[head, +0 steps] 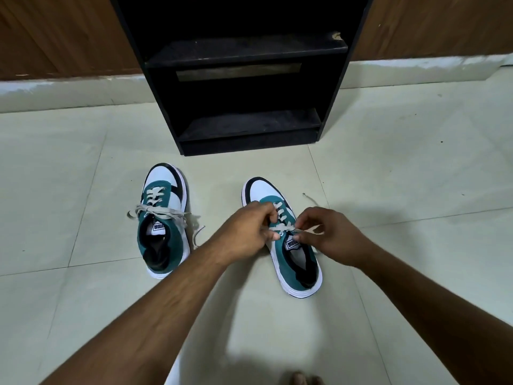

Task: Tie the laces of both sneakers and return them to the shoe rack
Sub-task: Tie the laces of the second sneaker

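Note:
Two teal, white and black sneakers stand on the tiled floor, toes pointing away from me. The left sneaker [165, 218] has its grey laces tied in a bow. Over the right sneaker [283, 237], my left hand [247, 232] pinches a lace on its left side. My right hand [330, 234] pinches the other lace on the right side. One loose lace end [312, 200] trails on the floor to the right of that shoe. The black shoe rack [249, 79] stands straight ahead with bare shelves.
A brown wooden wall [55, 37] flanks the rack on both sides, with a pale skirting strip along the floor. Pale floor tiles [83, 162] spread around both shoes. My toes [302, 378] show at the bottom edge.

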